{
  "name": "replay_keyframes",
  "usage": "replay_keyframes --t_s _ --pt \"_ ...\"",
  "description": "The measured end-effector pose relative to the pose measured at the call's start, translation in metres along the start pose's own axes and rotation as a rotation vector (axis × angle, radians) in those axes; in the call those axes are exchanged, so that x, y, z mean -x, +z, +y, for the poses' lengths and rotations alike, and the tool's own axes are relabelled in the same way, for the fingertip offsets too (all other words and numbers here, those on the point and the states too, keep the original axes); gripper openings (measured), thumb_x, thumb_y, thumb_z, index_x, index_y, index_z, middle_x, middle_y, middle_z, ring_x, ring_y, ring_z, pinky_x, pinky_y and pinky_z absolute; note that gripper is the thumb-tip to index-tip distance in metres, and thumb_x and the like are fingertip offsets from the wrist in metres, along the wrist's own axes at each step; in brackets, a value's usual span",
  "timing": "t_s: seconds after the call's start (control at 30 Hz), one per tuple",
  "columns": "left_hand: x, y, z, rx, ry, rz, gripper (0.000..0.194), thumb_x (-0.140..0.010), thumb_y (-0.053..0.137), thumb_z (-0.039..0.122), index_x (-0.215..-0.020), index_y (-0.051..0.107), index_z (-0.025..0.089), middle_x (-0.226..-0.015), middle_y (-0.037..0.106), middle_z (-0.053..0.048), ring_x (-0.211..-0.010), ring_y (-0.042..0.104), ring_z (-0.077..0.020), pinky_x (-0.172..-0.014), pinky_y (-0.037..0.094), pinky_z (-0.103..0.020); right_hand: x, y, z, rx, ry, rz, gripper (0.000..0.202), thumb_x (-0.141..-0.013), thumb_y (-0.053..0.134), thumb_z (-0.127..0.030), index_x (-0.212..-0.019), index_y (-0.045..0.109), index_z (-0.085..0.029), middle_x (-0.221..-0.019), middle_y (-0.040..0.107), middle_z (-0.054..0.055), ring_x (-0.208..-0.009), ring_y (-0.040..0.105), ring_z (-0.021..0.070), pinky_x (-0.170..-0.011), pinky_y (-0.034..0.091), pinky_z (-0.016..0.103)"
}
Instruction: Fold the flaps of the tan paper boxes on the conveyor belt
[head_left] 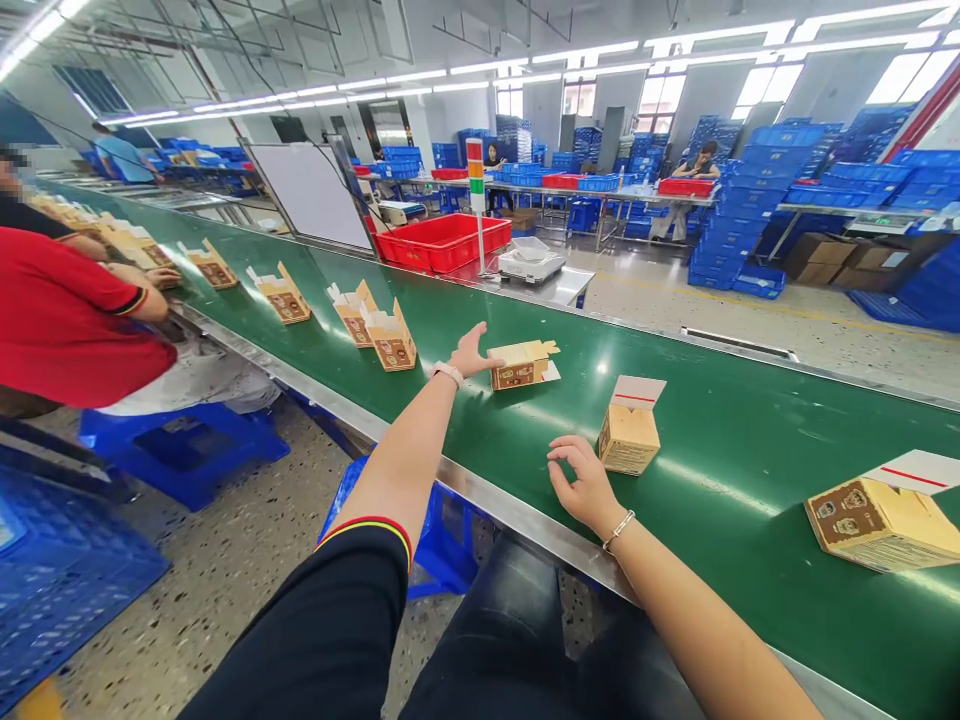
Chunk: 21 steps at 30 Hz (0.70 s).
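Note:
My left hand (472, 352) is stretched over the green conveyor belt, fingers spread, at the left end of a small brown and tan carton (517, 372) that lies on its side with its flaps out to the right. Whether a fingertip touches this carton I cannot tell. Closer to me, my right hand (581, 480) hovers over the belt's near edge with loosely curved fingers and nothing in them. Just beyond it stands another carton (630, 440) with a white flap raised, a red line across it.
The green conveyor belt (720, 440) runs across the view. More cartons (391, 345) stand to the left, and a larger-looking carton (885, 520) is at the right. A person in a red shirt (75, 310) sits at left. Beyond the belt are a red bin (442, 245) and a scale (531, 262).

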<state>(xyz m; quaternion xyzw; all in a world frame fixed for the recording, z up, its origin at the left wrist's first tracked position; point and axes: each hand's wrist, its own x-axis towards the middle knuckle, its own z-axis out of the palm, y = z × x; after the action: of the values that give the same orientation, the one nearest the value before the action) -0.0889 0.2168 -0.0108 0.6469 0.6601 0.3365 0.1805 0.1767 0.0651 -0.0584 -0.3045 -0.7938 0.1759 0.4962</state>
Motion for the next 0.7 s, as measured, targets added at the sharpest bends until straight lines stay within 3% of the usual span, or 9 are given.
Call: replay_keyframes --t_s 0.13,0.27,0.37,0.47,0.57,0.63,0.7 --pt "-0.021 0.015 0.043 -0.198 0.01 -0.191 0.1 -0.041 0.088 0.035 -0.13 0.046 0.017 -0.131 0.055 -0.018 -0.128 0.043 -0.0402 -0.105 0.032 -0.051 0.007 0.001 0.0 0.028 -0.023 0.036 0.011 -0.084 0.049 -0.017 -0.084 0.057 -0.024 -0.088 0.063 0.007 -0.084 0.061 0.0206 -0.074 0.053 0.038" --pt "-0.016 0.038 0.066 -0.324 -0.12 -0.249 0.079 -0.046 0.084 0.031 -0.115 0.052 0.011 -0.119 0.055 -0.022 -0.113 0.054 -0.0396 -0.095 0.041 -0.046 0.015 0.002 -0.003 0.062 -0.071 0.076 0.012 -0.085 0.049 -0.015 -0.088 0.057 -0.024 -0.088 0.063 0.007 -0.083 0.061 0.02 -0.072 0.054 0.037" --pt "0.02 0.056 0.071 -0.209 -0.084 -0.067 0.071 -0.053 0.08 0.034 -0.113 0.049 0.011 -0.117 0.05 -0.019 -0.115 0.051 -0.0338 -0.095 0.042 -0.041 0.018 0.0 -0.001 0.102 -0.028 0.139 0.019 -0.086 0.05 -0.019 -0.103 0.056 -0.024 -0.099 0.062 0.009 -0.095 0.06 0.0225 -0.082 0.053 0.042" --pt "0.082 0.074 0.072 0.1 0.046 0.188 0.074 -0.055 0.078 0.034 -0.117 0.043 0.015 -0.111 0.047 -0.011 -0.113 0.049 -0.0278 -0.099 0.041 -0.04 0.016 -0.003 0.006 0.152 0.059 0.207 0.04 -0.085 0.053 -0.028 -0.125 0.048 -0.023 -0.125 0.053 0.015 -0.12 0.05 0.0276 -0.099 0.044 0.051" --pt "0.14 0.087 0.069 0.286 0.268 0.157 0.071 -0.057 0.077 0.039 -0.117 0.044 0.019 -0.112 0.048 -0.01 -0.112 0.049 -0.028 -0.098 0.042 -0.043 0.012 -0.006 0.015 0.102 0.103 0.172 0.056 -0.086 0.054 -0.037 -0.137 0.039 -0.022 -0.143 0.039 0.016 -0.135 0.035 0.0296 -0.108 0.033 0.055" --pt "0.164 0.088 0.067 0.365 0.396 0.107 0.07 -0.063 0.074 0.041 -0.122 0.044 0.02 -0.123 0.048 -0.014 -0.12 0.045 -0.0302 -0.101 0.04 -0.046 0.008 -0.009 0.019 -0.004 0.137 0.114 0.057 -0.086 0.052 -0.041 -0.137 0.039 -0.021 -0.143 0.041 0.015 -0.133 0.038 0.0288 -0.108 0.033 0.053" --pt "0.172 0.085 0.066 0.392 0.474 0.052 0.062 -0.071 0.068 0.042 -0.124 0.046 0.02 -0.13 0.048 -0.015 -0.13 0.037 -0.0314 -0.109 0.031 -0.049 0.003 -0.012 0.022 -0.107 0.191 0.098 0.051 -0.085 0.053 -0.046 -0.131 0.048 -0.022 -0.135 0.051 0.013 -0.126 0.046 0.0277 -0.106 0.036 0.05"
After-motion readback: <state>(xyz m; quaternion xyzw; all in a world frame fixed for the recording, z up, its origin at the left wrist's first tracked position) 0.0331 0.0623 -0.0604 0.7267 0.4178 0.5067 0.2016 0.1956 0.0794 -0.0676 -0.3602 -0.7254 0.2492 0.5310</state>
